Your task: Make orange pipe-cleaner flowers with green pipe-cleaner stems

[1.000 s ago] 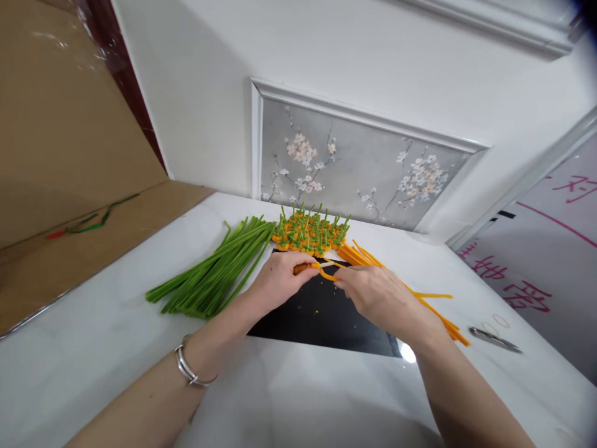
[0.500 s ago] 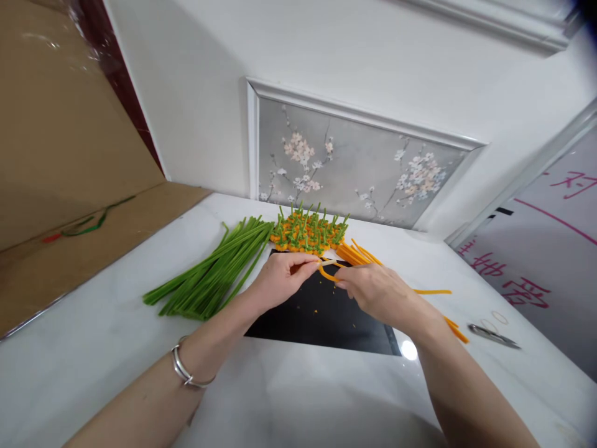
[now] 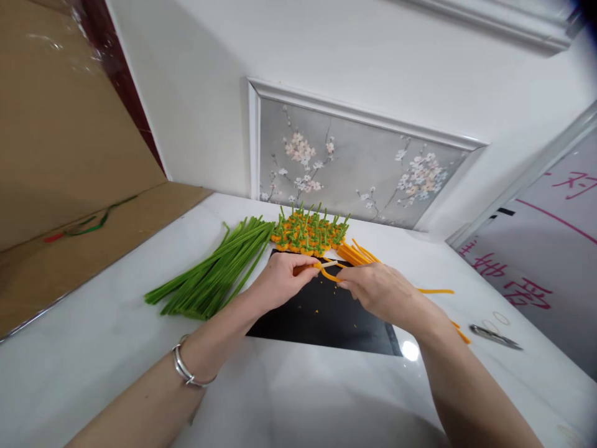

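Observation:
My left hand pinches a thin pale stick with an orange pipe cleaner looped around it near the fingertips. The free length of that pipe cleaner runs across to my right hand, whose thumb and fingers are closed on it. Both hands hover over a black mat. Just beyond them stands a cluster of small orange pieces with green stems. Part of a bundle of straight orange pipe cleaners is hidden behind my right hand.
A bundle of green pipe cleaners lies on the white table to the left. Small scissors or snips and thin rings rest at the right. Cardboard stands at left, a whiteboard with writing at right.
The orange pipe cleaner now shows more clearly wrapped around the stick beside my left fingertips. Both hands have barely moved; the bundles and the cluster stay where they were.

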Tool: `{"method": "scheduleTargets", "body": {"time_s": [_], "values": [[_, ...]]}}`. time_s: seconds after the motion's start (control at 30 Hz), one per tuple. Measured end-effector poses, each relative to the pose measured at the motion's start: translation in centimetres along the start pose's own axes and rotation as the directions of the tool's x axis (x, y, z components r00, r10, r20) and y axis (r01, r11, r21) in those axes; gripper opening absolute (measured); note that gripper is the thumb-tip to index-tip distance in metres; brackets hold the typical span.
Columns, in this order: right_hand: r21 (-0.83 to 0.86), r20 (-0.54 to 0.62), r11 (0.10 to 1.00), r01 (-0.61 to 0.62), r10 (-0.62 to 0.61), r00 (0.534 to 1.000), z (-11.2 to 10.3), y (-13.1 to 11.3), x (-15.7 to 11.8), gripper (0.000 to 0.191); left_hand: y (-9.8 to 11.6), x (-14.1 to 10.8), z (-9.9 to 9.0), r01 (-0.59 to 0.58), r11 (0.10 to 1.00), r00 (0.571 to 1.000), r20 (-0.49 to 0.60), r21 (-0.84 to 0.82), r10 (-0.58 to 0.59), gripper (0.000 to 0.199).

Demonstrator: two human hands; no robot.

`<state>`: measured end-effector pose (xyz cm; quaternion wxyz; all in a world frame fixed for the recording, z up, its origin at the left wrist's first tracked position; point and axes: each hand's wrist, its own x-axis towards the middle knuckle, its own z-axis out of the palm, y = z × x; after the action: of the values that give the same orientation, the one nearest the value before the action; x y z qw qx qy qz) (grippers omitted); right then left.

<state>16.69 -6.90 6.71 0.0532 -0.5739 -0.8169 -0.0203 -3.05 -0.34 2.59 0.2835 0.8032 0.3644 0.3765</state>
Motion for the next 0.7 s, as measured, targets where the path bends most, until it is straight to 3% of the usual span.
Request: {"method": "scheduleTargets", "body": {"time_s": [0.3, 0.53, 0.7], "values": [[-0.001, 0.0, 1.0, -0.004, 0.004, 1.0, -0.43, -0.22, 0.0, 0.026, 0.27, 0.06, -0.13, -0.168, 0.944, 0.984, -0.016, 0.284, 0.18, 0.017], [-0.033, 0.001, 0.999, -0.021, 0.021, 1.0, -0.45, -0.23, 0.08, 0.023, 0.04, 0.14, -0.11, -0.175, 0.943, 0.981, -0.028, 0.284, 0.191, 0.019], [-0.065, 0.034, 0.998, -0.026, 0.028, 0.999, -0.17, 0.11, 0.03, 0.021, 0.02, -0.01, -0.22, -0.117, 0.969, 0.993, 0.007, 0.216, 0.118, 0.035]]}}
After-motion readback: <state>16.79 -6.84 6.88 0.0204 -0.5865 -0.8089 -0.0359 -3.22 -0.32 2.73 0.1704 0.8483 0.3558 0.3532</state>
